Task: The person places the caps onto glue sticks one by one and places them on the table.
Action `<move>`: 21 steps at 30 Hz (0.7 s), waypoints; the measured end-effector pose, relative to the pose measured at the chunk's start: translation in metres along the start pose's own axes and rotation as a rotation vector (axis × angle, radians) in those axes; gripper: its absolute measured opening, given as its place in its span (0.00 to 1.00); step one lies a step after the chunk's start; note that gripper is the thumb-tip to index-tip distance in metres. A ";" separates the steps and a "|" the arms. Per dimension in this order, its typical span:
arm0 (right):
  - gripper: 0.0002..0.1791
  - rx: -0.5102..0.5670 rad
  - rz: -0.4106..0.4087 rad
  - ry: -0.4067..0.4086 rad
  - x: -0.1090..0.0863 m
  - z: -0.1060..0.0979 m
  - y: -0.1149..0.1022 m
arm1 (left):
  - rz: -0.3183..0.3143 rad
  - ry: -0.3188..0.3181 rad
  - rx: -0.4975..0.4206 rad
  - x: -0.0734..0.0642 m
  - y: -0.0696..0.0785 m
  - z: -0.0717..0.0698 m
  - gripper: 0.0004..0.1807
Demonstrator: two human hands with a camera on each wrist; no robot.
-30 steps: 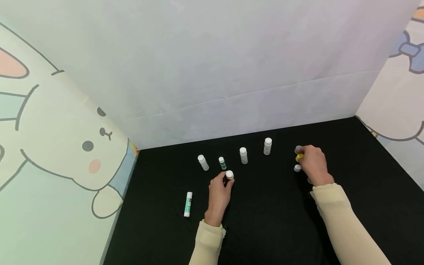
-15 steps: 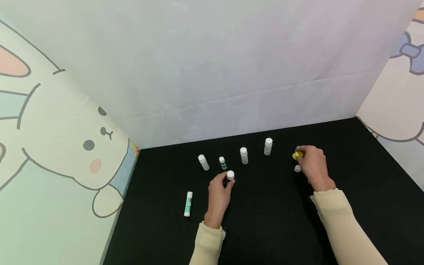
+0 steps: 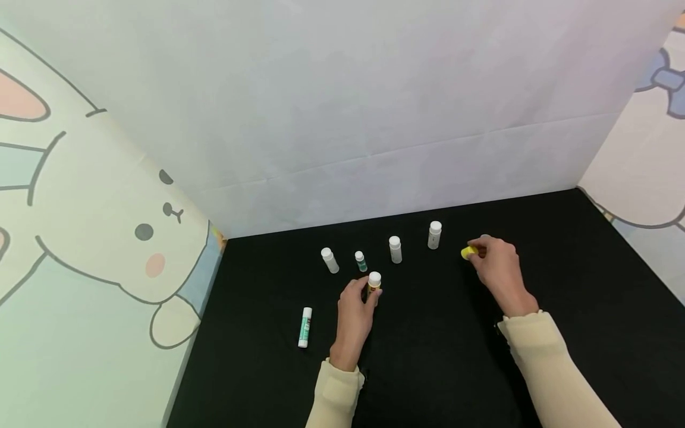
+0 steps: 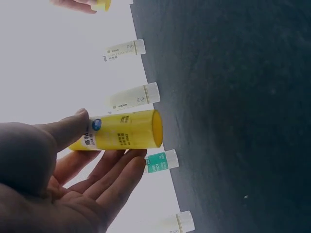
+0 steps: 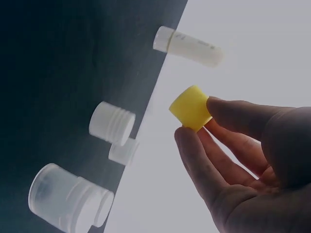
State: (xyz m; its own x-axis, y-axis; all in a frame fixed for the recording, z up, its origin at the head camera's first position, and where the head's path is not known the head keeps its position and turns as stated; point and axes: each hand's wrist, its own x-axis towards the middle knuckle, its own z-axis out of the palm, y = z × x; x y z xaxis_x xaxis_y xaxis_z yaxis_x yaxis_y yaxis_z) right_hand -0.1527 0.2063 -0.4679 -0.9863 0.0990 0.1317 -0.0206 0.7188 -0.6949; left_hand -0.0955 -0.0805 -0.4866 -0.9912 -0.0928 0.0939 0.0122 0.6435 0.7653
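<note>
Right hand (image 3: 499, 270) pinches a yellow cap (image 3: 468, 253), now brought left of the loose white caps (image 5: 111, 122).
Left hand (image 3: 355, 312), well apart, grips the yellow tube (image 4: 124, 131) short of the table's (image 3: 428, 368) far edge; cap and tube are unjoined. Wrist views show the tube's lettering and caps the head view mostly hides.

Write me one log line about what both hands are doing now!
left hand: holds yellow tube | right hand: pinches yellow cap | yellow tube, yellow cap: apart
</note>
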 end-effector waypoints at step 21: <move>0.16 0.035 -0.009 -0.061 -0.016 0.011 -0.032 | -0.003 -0.003 -0.032 -0.008 0.003 -0.003 0.15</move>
State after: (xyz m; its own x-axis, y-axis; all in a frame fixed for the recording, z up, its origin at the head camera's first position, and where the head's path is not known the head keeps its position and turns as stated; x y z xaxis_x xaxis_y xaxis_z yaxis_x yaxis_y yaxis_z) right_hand -0.1385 0.1742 -0.4559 -0.9942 0.0492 0.0955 -0.0346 0.6952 -0.7180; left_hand -0.0869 -0.0802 -0.4838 -0.9917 -0.0919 0.0898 0.0138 0.6186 0.7856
